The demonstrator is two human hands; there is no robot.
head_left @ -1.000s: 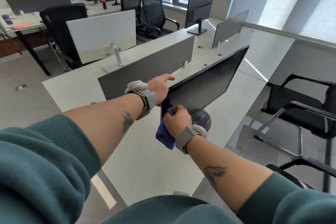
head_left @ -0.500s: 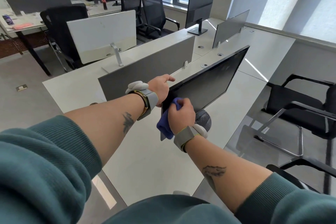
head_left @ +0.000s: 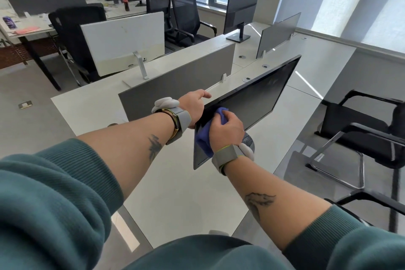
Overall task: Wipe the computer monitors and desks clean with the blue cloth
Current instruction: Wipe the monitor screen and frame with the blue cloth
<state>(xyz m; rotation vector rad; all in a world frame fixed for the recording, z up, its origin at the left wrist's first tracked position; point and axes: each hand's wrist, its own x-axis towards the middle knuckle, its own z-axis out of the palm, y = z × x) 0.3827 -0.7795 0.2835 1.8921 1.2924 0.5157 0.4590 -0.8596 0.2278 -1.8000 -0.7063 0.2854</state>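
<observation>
Item one: your right hand (head_left: 226,129); fingers curled round the bunched blue cloth (head_left: 202,143), pressing it against the dark screen of the monitor (head_left: 258,103); the cloth shows past your fingertips and below your palm, near the screen's left end.

Item two: your left hand (head_left: 194,105); it grips the monitor's upper left corner, just beside your right knuckles; one finger lies along the top edge, the others hidden behind the panel.

Surroundings: the monitor stands on the pale desk (head_left: 175,193); grey divider panel (head_left: 175,85) just beyond your left fingers; black chair (head_left: 361,133) well right of your right hand.
</observation>
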